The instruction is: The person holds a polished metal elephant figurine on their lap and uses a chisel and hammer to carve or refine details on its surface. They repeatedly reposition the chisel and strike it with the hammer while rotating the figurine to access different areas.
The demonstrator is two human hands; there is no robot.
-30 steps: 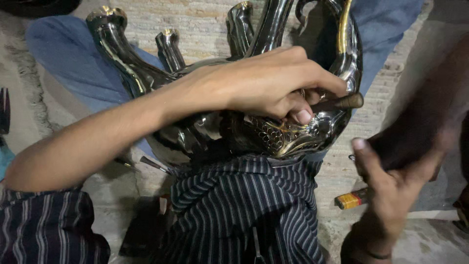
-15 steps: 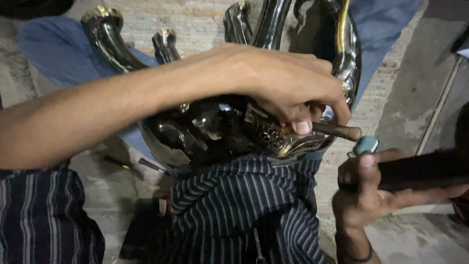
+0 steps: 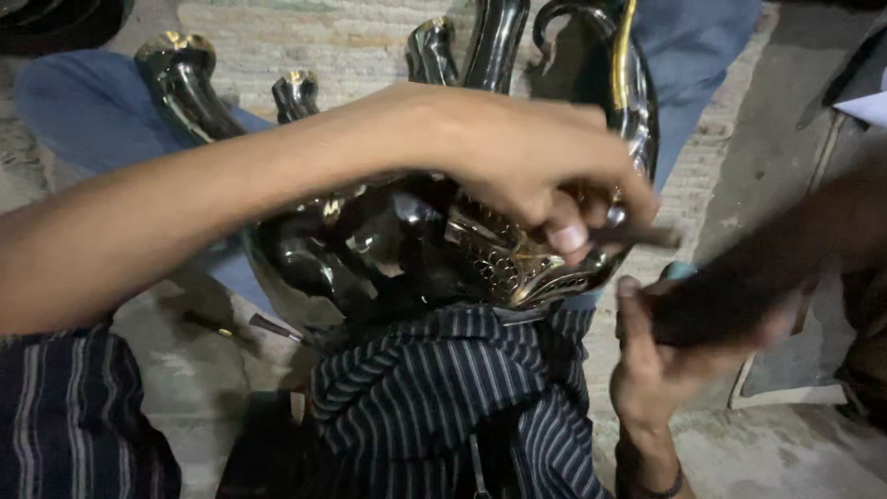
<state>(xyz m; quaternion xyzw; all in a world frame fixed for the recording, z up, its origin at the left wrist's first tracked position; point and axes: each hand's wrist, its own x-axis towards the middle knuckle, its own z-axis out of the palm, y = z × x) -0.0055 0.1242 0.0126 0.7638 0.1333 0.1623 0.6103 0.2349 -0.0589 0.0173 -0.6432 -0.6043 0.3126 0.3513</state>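
Note:
My left hand [image 3: 545, 176] reaches across from the left and pinches a short dark metal punch [image 3: 642, 237] against a shiny black and gold ornate metal piece [image 3: 388, 240] that rests in my lap. The punch tip meets a perforated gold panel [image 3: 504, 263] on the piece. My right hand [image 3: 651, 370] is at the lower right, closed around a dark, blurred club-like striking tool [image 3: 758, 277] that points right, just below the punch. A teal bit [image 3: 681, 270] shows beside my thumb.
Striped dark cloth [image 3: 443, 397] covers my lap under the piece. Blue trouser legs [image 3: 83, 111] lie at the top left and top right. Two small hand tools [image 3: 268, 325] lie on the concrete floor [image 3: 785, 453]. A woven mat [image 3: 370, 42] lies behind.
My right hand has risen with the dark striking tool, from low beside the floor up to just under the punch. My left hand keeps the punch on the piece.

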